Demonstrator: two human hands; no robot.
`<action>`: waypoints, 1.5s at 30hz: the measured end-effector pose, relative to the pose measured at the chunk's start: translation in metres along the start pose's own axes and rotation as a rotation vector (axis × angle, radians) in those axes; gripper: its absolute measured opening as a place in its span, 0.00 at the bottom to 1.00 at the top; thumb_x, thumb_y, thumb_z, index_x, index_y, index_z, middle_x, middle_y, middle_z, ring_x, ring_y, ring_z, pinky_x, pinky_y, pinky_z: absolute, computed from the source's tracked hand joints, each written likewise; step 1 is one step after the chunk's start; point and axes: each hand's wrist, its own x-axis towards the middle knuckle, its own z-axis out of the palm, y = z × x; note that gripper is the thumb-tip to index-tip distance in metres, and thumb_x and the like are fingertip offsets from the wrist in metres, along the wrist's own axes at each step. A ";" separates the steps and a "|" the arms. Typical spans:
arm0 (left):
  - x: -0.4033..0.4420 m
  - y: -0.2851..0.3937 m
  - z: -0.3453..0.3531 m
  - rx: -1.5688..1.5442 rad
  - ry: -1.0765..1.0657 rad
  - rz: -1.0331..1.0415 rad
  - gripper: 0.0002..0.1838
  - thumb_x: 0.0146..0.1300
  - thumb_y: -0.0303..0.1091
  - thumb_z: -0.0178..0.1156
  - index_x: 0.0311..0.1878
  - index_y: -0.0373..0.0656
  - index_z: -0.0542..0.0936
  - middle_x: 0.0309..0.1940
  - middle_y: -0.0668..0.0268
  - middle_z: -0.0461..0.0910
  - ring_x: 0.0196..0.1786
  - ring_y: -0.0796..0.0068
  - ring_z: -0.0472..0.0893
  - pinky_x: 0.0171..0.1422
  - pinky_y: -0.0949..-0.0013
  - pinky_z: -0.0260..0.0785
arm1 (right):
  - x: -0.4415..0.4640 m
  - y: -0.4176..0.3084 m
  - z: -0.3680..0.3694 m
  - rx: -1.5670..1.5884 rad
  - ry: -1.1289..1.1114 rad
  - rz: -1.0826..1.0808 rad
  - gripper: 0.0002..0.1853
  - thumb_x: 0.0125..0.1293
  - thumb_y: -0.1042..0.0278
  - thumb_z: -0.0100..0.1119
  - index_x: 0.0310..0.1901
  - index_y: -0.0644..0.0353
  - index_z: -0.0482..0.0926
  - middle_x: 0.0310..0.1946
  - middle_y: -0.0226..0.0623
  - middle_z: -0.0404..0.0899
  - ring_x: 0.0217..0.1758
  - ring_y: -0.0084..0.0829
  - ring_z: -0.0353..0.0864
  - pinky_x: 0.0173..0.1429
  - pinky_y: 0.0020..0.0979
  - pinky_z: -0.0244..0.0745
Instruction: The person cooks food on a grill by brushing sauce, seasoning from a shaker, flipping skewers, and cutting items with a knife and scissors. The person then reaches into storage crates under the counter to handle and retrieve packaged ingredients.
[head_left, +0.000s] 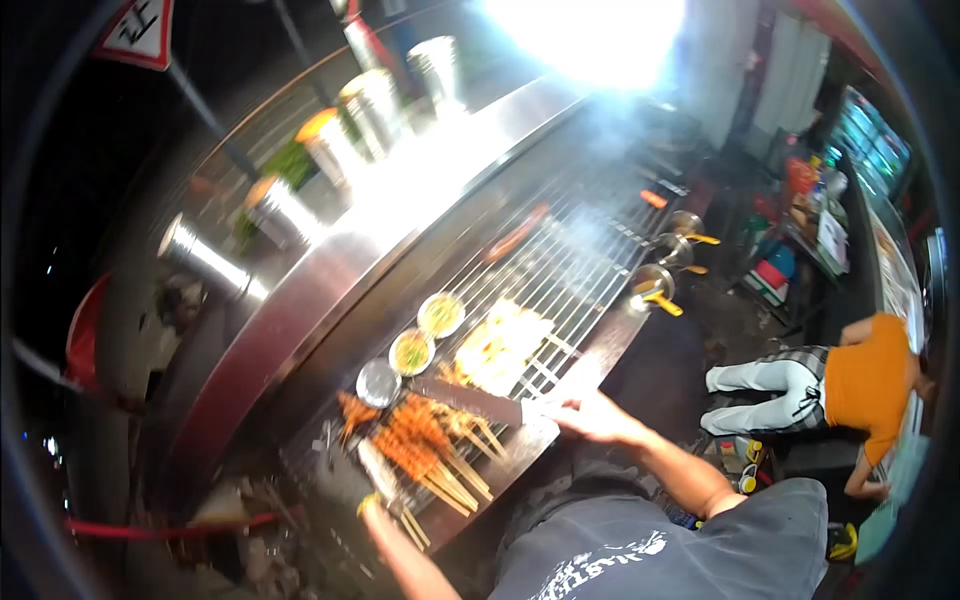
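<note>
My right hand (593,414) is closed around the pale handle of a long, dark, flat-bladed tool (468,400), which looks like a broad knife. Its blade reaches left over the skewers, close to a round metal tin (379,384). Below the blade lie reddish-orange skewers (412,445), their sticks pointing toward me. At the grill's near-left corner is my left hand (371,508), beside a pale skewer (378,470); something yellow shows at it, and its fingers are too blurred to read. Pale yellowish food (503,347) lies on the grill bars above the blade.
Two small bowls (441,314) and a sausage (517,232) sit on the smoking grill (590,235). Pots with yellow-handled tools (652,284) line its right edge. Metal canisters (285,210) stand on the far ledge. A person in orange (870,380) bends at a counter on the right.
</note>
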 end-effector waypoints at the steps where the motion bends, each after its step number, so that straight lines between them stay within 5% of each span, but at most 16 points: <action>1: -0.014 0.010 -0.011 0.011 -0.016 -0.165 0.12 0.66 0.32 0.58 0.43 0.31 0.83 0.33 0.60 0.83 0.34 0.74 0.76 0.42 0.70 0.70 | 0.002 -0.022 -0.039 -0.154 0.020 -0.161 0.16 0.71 0.59 0.59 0.54 0.59 0.81 0.25 0.19 0.74 0.24 0.10 0.64 0.25 0.19 0.59; 4: -0.050 -0.020 -0.043 0.123 -0.062 -0.211 0.14 0.64 0.31 0.58 0.44 0.28 0.81 0.33 0.61 0.83 0.34 0.73 0.76 0.41 0.68 0.70 | 0.021 -0.104 -0.133 -0.550 0.421 -0.785 0.12 0.65 0.67 0.62 0.47 0.62 0.83 0.35 0.31 0.81 0.34 0.20 0.79 0.39 0.20 0.74; 7: -0.095 -0.079 -0.073 0.087 0.081 -0.215 0.08 0.64 0.29 0.59 0.38 0.33 0.80 0.24 0.72 0.72 0.23 0.82 0.68 0.25 0.75 0.58 | 0.066 -0.194 -0.207 -0.285 0.769 -0.666 0.09 0.66 0.69 0.60 0.43 0.66 0.81 0.20 0.26 0.75 0.18 0.18 0.73 0.23 0.24 0.67; 10: -0.139 -0.023 -0.091 -0.076 0.147 -0.397 0.07 0.63 0.28 0.60 0.40 0.34 0.82 0.24 0.72 0.76 0.21 0.83 0.68 0.23 0.77 0.58 | 0.147 -0.257 -0.305 -0.858 1.124 -0.792 0.11 0.65 0.63 0.60 0.43 0.62 0.82 0.27 0.40 0.82 0.29 0.31 0.82 0.35 0.33 0.75; 11: -0.153 0.009 -0.106 0.036 0.098 -0.483 0.07 0.63 0.28 0.60 0.39 0.34 0.82 0.25 0.71 0.76 0.21 0.83 0.68 0.23 0.77 0.58 | 0.169 -0.262 -0.319 -0.986 1.119 -0.704 0.12 0.66 0.63 0.59 0.43 0.62 0.82 0.28 0.40 0.83 0.30 0.32 0.82 0.36 0.33 0.75; 12: -0.180 -0.100 -0.129 -0.097 0.274 -0.280 0.07 0.65 0.29 0.60 0.38 0.35 0.83 0.23 0.73 0.75 0.20 0.85 0.67 0.24 0.77 0.55 | 0.192 -0.264 -0.329 -1.109 1.083 -0.608 0.12 0.66 0.62 0.58 0.43 0.62 0.82 0.28 0.41 0.83 0.30 0.33 0.82 0.37 0.33 0.75; 14: -0.197 0.009 -0.125 -0.197 0.367 -0.488 0.05 0.65 0.28 0.61 0.36 0.38 0.83 0.22 0.75 0.74 0.21 0.87 0.66 0.25 0.78 0.55 | 0.228 -0.256 -0.356 -1.299 0.981 -0.469 0.13 0.67 0.61 0.57 0.43 0.62 0.82 0.29 0.41 0.83 0.32 0.34 0.83 0.38 0.33 0.76; 23: -0.348 -0.052 -0.200 -0.182 0.692 -0.615 0.08 0.61 0.27 0.65 0.42 0.34 0.83 0.32 0.67 0.83 0.29 0.81 0.77 0.35 0.77 0.71 | 0.299 -0.305 -0.422 -1.777 1.052 -0.312 0.17 0.72 0.56 0.52 0.44 0.62 0.83 0.35 0.44 0.85 0.40 0.41 0.84 0.46 0.35 0.78; 27: -0.409 -0.095 -0.227 -0.421 0.770 -0.602 0.08 0.65 0.24 0.57 0.43 0.30 0.82 0.37 0.61 0.83 0.39 0.71 0.81 0.48 0.69 0.76 | 0.271 -0.271 -0.362 -1.535 1.255 -0.676 0.20 0.74 0.54 0.49 0.44 0.63 0.83 0.38 0.45 0.85 0.43 0.44 0.85 0.49 0.36 0.80; 31: -0.448 -0.113 -0.247 -0.122 0.702 -0.517 0.09 0.66 0.26 0.56 0.45 0.36 0.83 0.37 0.62 0.84 0.42 0.71 0.82 0.51 0.67 0.75 | 0.240 -0.083 -0.205 -1.023 0.746 -1.194 0.12 0.72 0.67 0.56 0.49 0.66 0.81 0.47 0.47 0.83 0.49 0.40 0.83 0.56 0.33 0.77; 34: -0.440 -0.094 -0.274 0.086 0.718 -0.443 0.06 0.63 0.29 0.63 0.37 0.36 0.83 0.31 0.64 0.84 0.35 0.73 0.82 0.42 0.67 0.77 | 0.169 0.111 0.010 -0.641 0.137 -0.870 0.11 0.73 0.71 0.54 0.48 0.70 0.80 0.41 0.45 0.82 0.42 0.32 0.80 0.50 0.32 0.75; 35: -0.452 -0.112 -0.279 -0.232 0.835 -0.598 0.09 0.60 0.32 0.70 0.38 0.37 0.84 0.28 0.68 0.82 0.34 0.74 0.81 0.42 0.70 0.75 | 0.104 0.135 0.095 -0.612 -0.053 -0.648 0.11 0.71 0.73 0.54 0.48 0.69 0.80 0.37 0.44 0.83 0.40 0.31 0.80 0.49 0.32 0.76; 36: -0.474 -0.161 -0.298 -0.557 0.821 -0.289 0.10 0.58 0.34 0.71 0.40 0.39 0.84 0.32 0.68 0.83 0.38 0.73 0.81 0.46 0.69 0.76 | 0.051 0.142 0.159 -0.639 -0.320 -0.501 0.13 0.64 0.75 0.58 0.49 0.69 0.80 0.37 0.43 0.83 0.39 0.31 0.80 0.48 0.31 0.76; 37: -0.490 -0.200 -0.319 -0.913 0.727 -0.006 0.12 0.57 0.35 0.73 0.41 0.42 0.85 0.36 0.68 0.83 0.42 0.72 0.81 0.50 0.69 0.76 | 0.016 0.182 0.218 -0.825 -0.207 -0.944 0.15 0.57 0.76 0.62 0.47 0.69 0.80 0.37 0.43 0.82 0.38 0.33 0.79 0.46 0.32 0.75; 39: -0.538 -0.259 -0.334 0.366 0.649 -0.479 0.25 0.67 0.43 0.64 0.61 0.38 0.76 0.59 0.60 0.77 0.55 0.66 0.78 0.59 0.64 0.73 | -0.071 0.158 0.317 -0.654 -0.805 -0.463 0.13 0.53 0.77 0.63 0.41 0.65 0.79 0.36 0.46 0.81 0.40 0.43 0.79 0.49 0.40 0.74; 45: -0.497 -0.142 -0.459 0.459 0.677 -0.855 0.16 0.63 0.43 0.64 0.51 0.46 0.83 0.51 0.62 0.83 0.48 0.67 0.82 0.55 0.65 0.74 | -0.138 0.179 0.502 -0.922 -1.594 -0.889 0.14 0.51 0.71 0.61 0.42 0.62 0.82 0.40 0.46 0.83 0.44 0.50 0.80 0.55 0.45 0.74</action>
